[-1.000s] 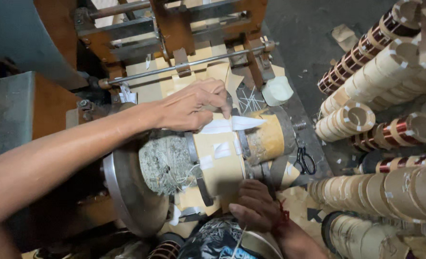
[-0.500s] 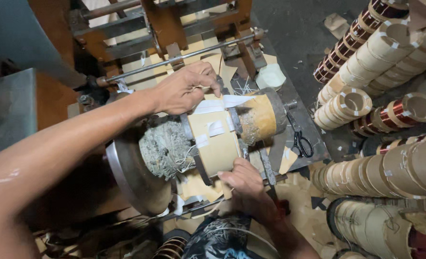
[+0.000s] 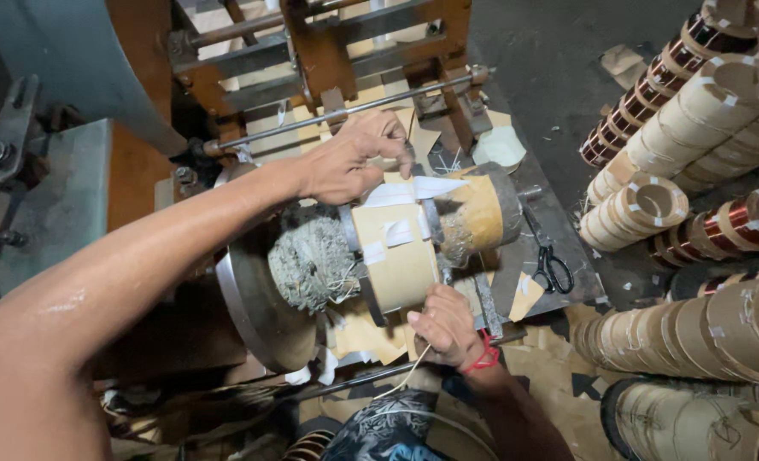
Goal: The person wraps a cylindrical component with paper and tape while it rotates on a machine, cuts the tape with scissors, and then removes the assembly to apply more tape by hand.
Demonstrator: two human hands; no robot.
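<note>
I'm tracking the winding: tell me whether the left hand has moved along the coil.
Cannot tell for sure: the left hand stays on top of the coil, by the white strip; the camera shifted.

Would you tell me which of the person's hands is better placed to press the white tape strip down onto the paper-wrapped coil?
Probably the left hand: it rests on top of the paper-wrapped coil, fingertips at the white tape strip. The right hand is under the coil, steadying its lower edge.

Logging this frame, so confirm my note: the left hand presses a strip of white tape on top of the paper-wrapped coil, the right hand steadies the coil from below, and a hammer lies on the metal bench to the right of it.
One detail is wrong. The head view shows scissors with black handles on the metal bench to the right, not a hammer. The rest holds: the left hand presses the white tape on top of the paper-wrapped coil, and the right hand steadies it from below.
</note>
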